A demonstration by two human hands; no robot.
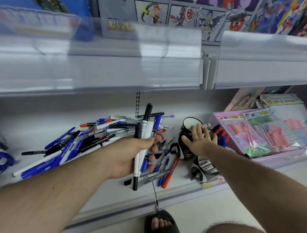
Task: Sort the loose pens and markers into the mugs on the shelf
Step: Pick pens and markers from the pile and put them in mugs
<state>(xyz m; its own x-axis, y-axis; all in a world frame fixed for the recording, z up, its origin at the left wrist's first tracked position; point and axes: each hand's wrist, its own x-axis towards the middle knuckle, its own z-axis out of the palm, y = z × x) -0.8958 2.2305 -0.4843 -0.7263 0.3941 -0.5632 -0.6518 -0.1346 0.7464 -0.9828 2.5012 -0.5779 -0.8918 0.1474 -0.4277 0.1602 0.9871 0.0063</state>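
Left hand [133, 154] grips a mixed bundle of black, white and blue markers [144, 134], fingers curled round the barrels, held above the loose heap of blue, black and red pens [89, 137] on the white shelf [34, 122]. Right hand [201, 140] rests with fingers spread on the black glossy mug [183, 132] (white inside, upright). A second black-and-white mug [201, 170] near the shelf edge holds markers.

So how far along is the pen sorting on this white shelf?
Early to midway. Done: a mug behind the right hand holds red and blue pens, and a black-and-white mug near the shelf edge holds markers. In hand: the left hand grips a bunch of black, white and blue markers; the right rests on the black mug. Left: the big loose pile.
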